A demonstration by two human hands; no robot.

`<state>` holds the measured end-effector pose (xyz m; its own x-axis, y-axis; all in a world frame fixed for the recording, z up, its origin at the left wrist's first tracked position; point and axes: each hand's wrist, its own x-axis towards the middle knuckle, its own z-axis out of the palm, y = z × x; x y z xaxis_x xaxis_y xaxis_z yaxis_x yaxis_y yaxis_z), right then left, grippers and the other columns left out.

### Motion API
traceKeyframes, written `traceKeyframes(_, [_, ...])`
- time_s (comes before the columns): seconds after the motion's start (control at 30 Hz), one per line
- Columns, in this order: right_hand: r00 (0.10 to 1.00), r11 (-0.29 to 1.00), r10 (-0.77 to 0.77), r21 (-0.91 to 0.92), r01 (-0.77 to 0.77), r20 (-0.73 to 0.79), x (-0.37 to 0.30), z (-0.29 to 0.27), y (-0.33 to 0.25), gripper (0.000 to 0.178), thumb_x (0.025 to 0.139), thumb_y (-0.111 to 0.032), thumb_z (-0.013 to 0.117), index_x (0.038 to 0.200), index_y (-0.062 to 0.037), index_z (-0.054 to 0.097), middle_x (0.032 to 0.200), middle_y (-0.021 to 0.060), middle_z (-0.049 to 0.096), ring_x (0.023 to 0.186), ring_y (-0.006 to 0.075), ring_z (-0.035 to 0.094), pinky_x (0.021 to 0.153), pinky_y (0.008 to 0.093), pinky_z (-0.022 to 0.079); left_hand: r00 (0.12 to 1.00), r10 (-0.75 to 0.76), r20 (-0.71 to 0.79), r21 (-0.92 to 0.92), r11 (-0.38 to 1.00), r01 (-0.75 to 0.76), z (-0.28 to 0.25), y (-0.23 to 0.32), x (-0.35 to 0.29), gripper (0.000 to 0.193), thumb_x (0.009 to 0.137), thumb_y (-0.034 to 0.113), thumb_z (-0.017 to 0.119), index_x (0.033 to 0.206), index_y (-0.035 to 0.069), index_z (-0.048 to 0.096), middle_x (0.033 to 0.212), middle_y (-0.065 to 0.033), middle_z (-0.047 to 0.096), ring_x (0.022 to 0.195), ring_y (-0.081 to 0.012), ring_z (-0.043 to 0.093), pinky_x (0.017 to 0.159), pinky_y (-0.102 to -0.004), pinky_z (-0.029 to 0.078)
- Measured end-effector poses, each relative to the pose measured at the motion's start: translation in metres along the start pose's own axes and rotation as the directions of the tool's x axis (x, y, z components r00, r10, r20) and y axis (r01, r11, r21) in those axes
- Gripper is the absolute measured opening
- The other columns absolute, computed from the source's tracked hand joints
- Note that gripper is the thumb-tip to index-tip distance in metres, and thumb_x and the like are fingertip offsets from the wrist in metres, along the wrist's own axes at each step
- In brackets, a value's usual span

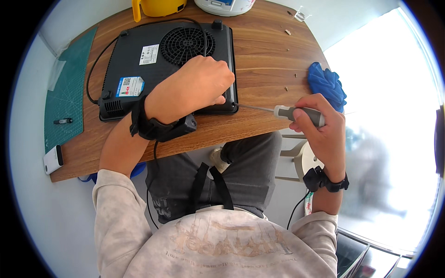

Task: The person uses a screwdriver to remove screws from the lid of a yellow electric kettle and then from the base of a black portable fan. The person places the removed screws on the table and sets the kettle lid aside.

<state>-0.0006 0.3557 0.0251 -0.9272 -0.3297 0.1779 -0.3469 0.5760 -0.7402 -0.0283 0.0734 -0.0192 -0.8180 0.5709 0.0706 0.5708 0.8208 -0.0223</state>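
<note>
A black induction cooker [132, 53] lies upside down on the wooden table, showing its round fan grille [187, 44] and two labels. My left hand [197, 83] rests on its right part with the fingers curled in; what they hold, if anything, is hidden beneath the hand. Closed around the grey and white handle of a screwdriver [286, 111] is my right hand [327, 127], just off the table's front edge. The screwdriver lies nearly level, its thin shaft pointing left. Its tip meets the cooker's near right corner, close to my left thumb.
The cooker's black cord [92, 69] loops around its left and far sides. Further left are a green cutting mat [69, 104] and a white power bank [53, 160]. A blue cloth [327, 85] lies at the right edge. Yellow [162, 7] and white [225, 6] containers stand at the back.
</note>
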Motion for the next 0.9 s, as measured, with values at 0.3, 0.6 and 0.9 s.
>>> traceKeyframes(0.3, [1.000, 0.992, -0.028, -0.122, 0.028, -0.005, 0.000, 0.003, -0.003, 0.018, 0.094, -0.021, 0.075, 0.097, -0.0041, 0.068, 0.075, 0.0095, 0.073, 0.058, 0.0137, 0.066, 0.057, 0.0250, 0.049, 0.995, -0.034, 0.094, 0.034, 0.999, 0.031, -0.010, 0.003, 0.004, 0.032, 0.081, 0.031, 0.083, 0.094, 0.005, 0.070, 0.087, -0.0106, 0.066, 0.084, -0.0284, 0.071, 0.074, -0.0362, 0.058])
traceKeyframes(0.6, [0.918, 0.804, -0.395, -0.498, 0.324, -0.040, 0.016, 0.015, -0.020, 0.046, 0.088, -0.047, 0.079, 0.091, -0.0059, 0.059, 0.055, 0.0044, 0.059, 0.039, 0.0227, 0.051, 0.041, 0.0347, 0.039, 0.999, -0.011, 0.049, 0.012, 1.000, 0.010, -0.010, 0.002, 0.002, 0.032, 0.081, 0.031, 0.082, 0.094, 0.005, 0.070, 0.088, -0.0111, 0.066, 0.082, -0.0296, 0.069, 0.075, -0.0377, 0.056])
traceKeyframes(0.9, [0.900, 0.721, -0.432, -0.576, 0.385, 0.061, 0.029, 0.029, -0.049, 0.028, 0.086, -0.022, 0.081, 0.094, -0.0078, 0.059, 0.072, 0.0033, 0.065, 0.050, 0.0172, 0.057, 0.050, 0.0302, 0.045, 0.997, 0.034, -0.066, -0.019, 0.999, -0.035, 0.001, 0.000, -0.002, 0.031, 0.079, 0.029, 0.083, 0.095, 0.005, 0.070, 0.090, -0.0100, 0.066, 0.084, -0.0289, 0.069, 0.074, -0.0379, 0.056])
